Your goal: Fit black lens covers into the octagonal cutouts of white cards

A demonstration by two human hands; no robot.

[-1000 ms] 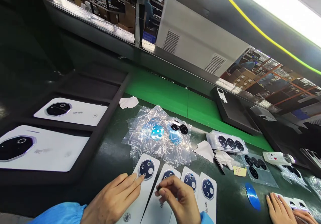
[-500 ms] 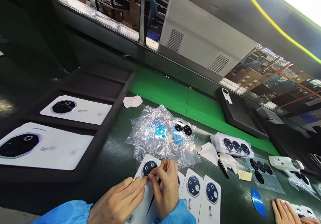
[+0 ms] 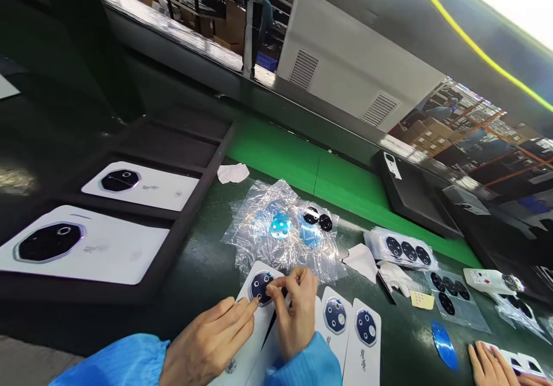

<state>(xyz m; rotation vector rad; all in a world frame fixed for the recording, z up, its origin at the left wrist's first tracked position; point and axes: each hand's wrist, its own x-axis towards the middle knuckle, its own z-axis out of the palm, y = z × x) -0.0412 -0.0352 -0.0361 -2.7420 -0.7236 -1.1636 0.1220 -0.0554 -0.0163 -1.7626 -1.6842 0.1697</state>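
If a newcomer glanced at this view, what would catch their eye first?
Probably the shiny clear film mid-picture, with a blue spotted disc among it. Then the yellow line slanting across the upper right. Nearer, the left hand and right hand come close together at a white panel's dark disc.

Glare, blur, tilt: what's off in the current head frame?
All head view: overhead light blown out, upper right; hard glints across the clear plastic film; markings on the nearer white panel at left look smeared; horizon tilted, green strip sloping down rightward; fine detail under the right hand's fingertips unreadable.
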